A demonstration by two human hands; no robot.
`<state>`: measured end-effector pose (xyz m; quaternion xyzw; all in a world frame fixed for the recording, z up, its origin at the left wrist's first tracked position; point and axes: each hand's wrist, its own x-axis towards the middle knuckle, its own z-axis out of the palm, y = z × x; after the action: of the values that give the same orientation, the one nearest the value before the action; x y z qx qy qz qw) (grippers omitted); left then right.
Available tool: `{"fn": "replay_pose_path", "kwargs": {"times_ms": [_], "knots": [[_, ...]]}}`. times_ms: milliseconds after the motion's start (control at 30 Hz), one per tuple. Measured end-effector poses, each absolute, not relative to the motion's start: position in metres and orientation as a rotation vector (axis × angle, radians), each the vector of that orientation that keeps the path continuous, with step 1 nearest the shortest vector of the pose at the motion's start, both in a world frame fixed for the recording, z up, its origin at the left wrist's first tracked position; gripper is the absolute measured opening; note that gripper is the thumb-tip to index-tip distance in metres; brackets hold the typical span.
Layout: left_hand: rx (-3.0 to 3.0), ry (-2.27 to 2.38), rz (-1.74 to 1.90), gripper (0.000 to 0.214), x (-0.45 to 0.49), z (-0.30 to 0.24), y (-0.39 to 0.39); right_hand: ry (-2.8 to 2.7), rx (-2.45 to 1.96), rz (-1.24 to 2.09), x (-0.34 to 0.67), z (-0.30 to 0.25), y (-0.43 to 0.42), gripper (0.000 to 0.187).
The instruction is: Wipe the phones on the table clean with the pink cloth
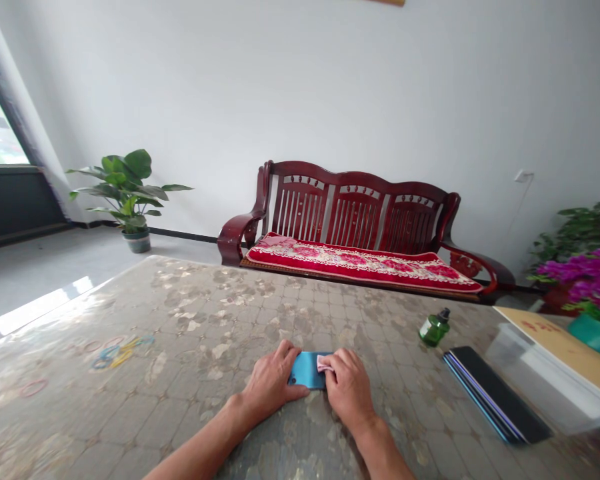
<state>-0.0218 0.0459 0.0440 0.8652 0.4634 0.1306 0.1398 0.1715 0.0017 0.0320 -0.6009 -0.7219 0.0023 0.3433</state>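
Note:
A blue phone (306,369) lies flat on the patterned table (205,347) in front of me. My left hand (270,385) grips its left end, fingers curled over the top edge and thumb under the near edge. My right hand (349,388) is closed on a small pink cloth (324,364), which it presses onto the phone's right part. The phone's right end is hidden under that hand.
A green bottle (434,328) stands to the right, with a row of dark phones (495,393) and a clear plastic box (545,380) beyond it. Coloured rubber bands (115,352) lie at the left. A red wooden bench (355,233) and potted plants (127,193) stand behind the table.

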Motion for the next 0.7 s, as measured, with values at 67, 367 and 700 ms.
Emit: {"fn": "replay_pose_path", "kwargs": {"times_ms": [67, 367, 700], "knots": [[2.494, 1.340, 0.374, 0.048, -0.0219, 0.0429, 0.0456, -1.931, -1.531, 0.052, 0.1700, 0.0324, -0.0001, 0.028], [2.490, 1.342, 0.355, 0.051, -0.0216, 0.0436, 0.0475, -1.844, -1.610, 0.036, 0.1700, 0.0323, 0.0008, 0.024], [2.464, 1.355, 0.338, 0.048, -0.0206, 0.0475, 0.0447, -2.019, -1.457, 0.045, 0.1659, 0.0368, -0.0037, 0.029]]}}
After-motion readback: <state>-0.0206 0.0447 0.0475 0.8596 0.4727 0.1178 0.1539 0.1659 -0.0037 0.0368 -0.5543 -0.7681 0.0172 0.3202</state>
